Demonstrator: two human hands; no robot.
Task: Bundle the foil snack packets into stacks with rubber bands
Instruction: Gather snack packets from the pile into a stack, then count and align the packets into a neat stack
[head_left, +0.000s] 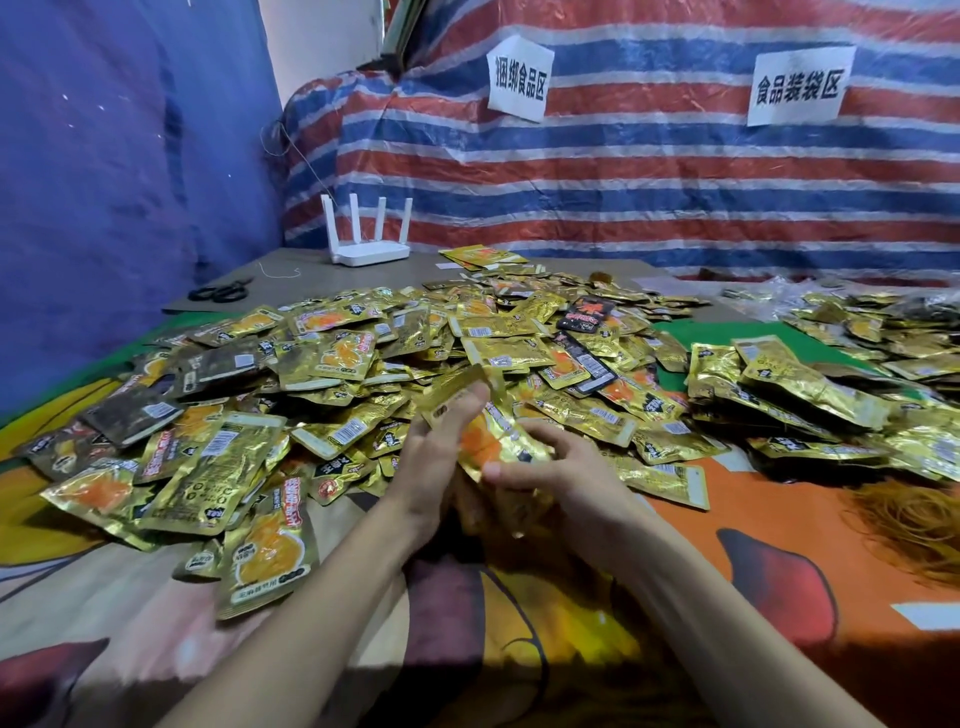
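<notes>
Nearest, two bare forearms reach in over the printed cloth (779, 545) that covers the table. The left hand (441, 452) stands on edge, fingers laid nearly straight up the left face of the held packets (498, 436). Its thumb is hidden behind the foil, so whether it also clasps them cannot be told. The right hand (563, 467) grips the same small stack from the other side, with the thumb pressed on the front and the fingers curled over the top edge. The stack sits tilted between the two palms, just above the cloth.

At 3 o'clock from the hands, well apart, lies a tangle of tan rubber bands (914, 519).

From 9 o'clock round to 12 spreads the loose heap (337, 364) of gold foil packets – overlapping, face up and face down (many show an orange picture, others a barcode). A black packet (584, 312) lies on top of it at about 1 o'clock. At 2 o'clock, beside a strip of green, sits a second heap (805, 405).

Farther off, on the grey board at 11 o'clock, are black scissors (221, 292) and, beyond them, a white router (369, 239) with four aerials upright.

Behind everything hangs a striped tarp (623, 171) – red, blue and white – bearing two paper signs (517, 78), with a blue sheet (104, 182) at the left.
</notes>
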